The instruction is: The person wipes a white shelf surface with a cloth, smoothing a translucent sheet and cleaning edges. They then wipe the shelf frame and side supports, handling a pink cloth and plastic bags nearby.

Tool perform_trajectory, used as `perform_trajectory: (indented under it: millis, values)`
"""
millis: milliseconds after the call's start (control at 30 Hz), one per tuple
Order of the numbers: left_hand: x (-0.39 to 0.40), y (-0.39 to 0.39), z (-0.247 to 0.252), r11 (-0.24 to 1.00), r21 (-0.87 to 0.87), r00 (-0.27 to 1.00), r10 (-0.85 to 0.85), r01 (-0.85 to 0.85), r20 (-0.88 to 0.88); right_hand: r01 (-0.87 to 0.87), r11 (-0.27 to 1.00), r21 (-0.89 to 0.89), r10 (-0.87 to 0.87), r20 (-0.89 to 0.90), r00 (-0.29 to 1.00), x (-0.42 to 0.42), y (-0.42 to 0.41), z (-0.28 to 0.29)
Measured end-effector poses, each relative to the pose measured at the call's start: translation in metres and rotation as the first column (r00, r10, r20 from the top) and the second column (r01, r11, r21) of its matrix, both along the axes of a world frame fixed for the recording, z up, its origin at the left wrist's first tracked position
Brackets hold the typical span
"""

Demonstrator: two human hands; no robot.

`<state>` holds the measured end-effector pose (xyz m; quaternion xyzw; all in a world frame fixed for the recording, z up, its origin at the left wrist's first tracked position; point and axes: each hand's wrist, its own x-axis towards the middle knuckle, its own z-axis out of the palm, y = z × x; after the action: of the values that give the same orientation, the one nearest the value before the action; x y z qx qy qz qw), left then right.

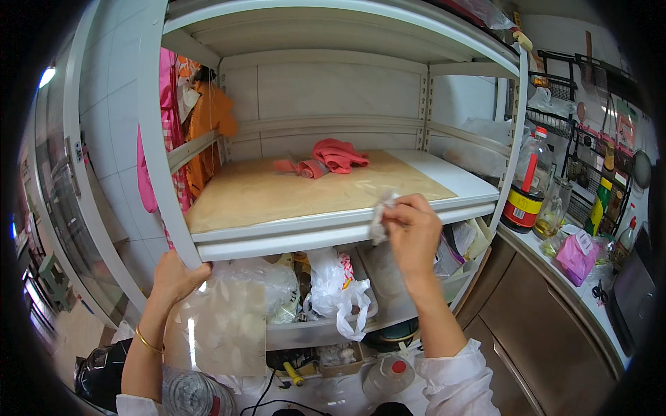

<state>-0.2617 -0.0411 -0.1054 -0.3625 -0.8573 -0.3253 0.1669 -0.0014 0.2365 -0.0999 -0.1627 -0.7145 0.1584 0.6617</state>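
Note:
My left hand grips the front left post of a white metal shelving rack, low down by the shelf. Just below that hand hangs a translucent patterned plastic sheet; what holds it up is hidden. My right hand pinches a crumpled whitish cloth or tissue against or just in front of the front edge of the middle shelf. A tan mat covers most of this shelf. Toward its back lies a bunched coral-red cloth beside a small roll of similar colour.
Clear plastic bins with bags stand under the shelf. A large bottle and a black cable are on the floor. At right, a counter carries bottles and a pink packet. Aprons hang at left.

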Motion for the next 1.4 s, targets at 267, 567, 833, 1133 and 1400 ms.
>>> perform_trajectory:
  millis: [267, 567, 833, 1133, 1400]
  values:
    - [-0.008, -0.006, -0.001, 0.997, -0.071, 0.999, 0.029, -0.026, 0.045, -0.012, 0.995, -0.097, 0.018, 0.055, 0.998, 0.006, 0.010, 0.008]
    - [-0.007, -0.002, -0.003, 0.999, -0.047, 0.996, 0.009, -0.005, 0.083, 0.088, 0.994, 0.071, -0.090, 0.022, 0.996, 0.009, 0.002, 0.001]
    - [-0.010, -0.010, -0.003, 0.996, -0.078, 0.998, 0.043, -0.039, 0.052, 0.068, 0.979, 0.192, -0.037, -0.163, 0.986, -0.032, -0.027, -0.017]
    - [-0.017, -0.004, -0.012, 0.993, -0.111, 0.997, 0.053, -0.047, 0.050, -0.167, 0.874, 0.456, 0.156, 0.063, 0.986, -0.102, -0.096, -0.003]
    - [-0.004, 0.000, -0.004, 0.999, -0.043, 0.997, -0.016, 0.019, 0.072, -0.290, 0.787, 0.544, 0.270, 0.118, 0.956, -0.169, -0.154, -0.001]
